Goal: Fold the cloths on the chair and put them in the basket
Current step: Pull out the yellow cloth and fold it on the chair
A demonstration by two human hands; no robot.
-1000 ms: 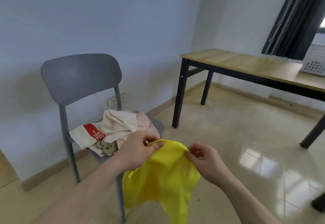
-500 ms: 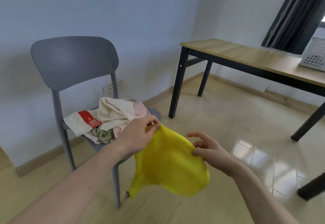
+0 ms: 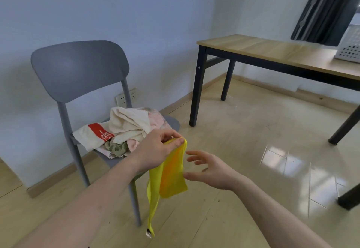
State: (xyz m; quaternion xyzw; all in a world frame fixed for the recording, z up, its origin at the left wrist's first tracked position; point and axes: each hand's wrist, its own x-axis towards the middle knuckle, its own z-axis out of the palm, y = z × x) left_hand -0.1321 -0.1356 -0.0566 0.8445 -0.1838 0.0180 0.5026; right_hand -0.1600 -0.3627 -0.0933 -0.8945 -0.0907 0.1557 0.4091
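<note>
A yellow cloth [image 3: 171, 173] hangs folded over in front of the grey chair [image 3: 78, 68]. My left hand [image 3: 157, 150] pinches its top edge between thumb and fingers. Just to the right of the cloth, my right hand [image 3: 210, 168] is spread with straight fingers and holds nothing. A heap of cloths [image 3: 124, 131] lies on the chair seat: cream, pink, a green-patterned one and one with a red label. The white perforated basket [image 3: 349, 47] stands on the wooden table [image 3: 263, 49] at the far right, cut off by the frame edge.
A dark curtain [image 3: 327, 8] hangs behind the table. The table's black legs [image 3: 196, 90] stand right of the chair. A wall socket [image 3: 124, 96] sits low on the wall behind the chair. Glossy tiled floor [image 3: 253, 150] spreads between chair and table.
My right hand has let go of the yellow cloth and opened. The cloth now hangs narrow and folded from my left hand alone.
</note>
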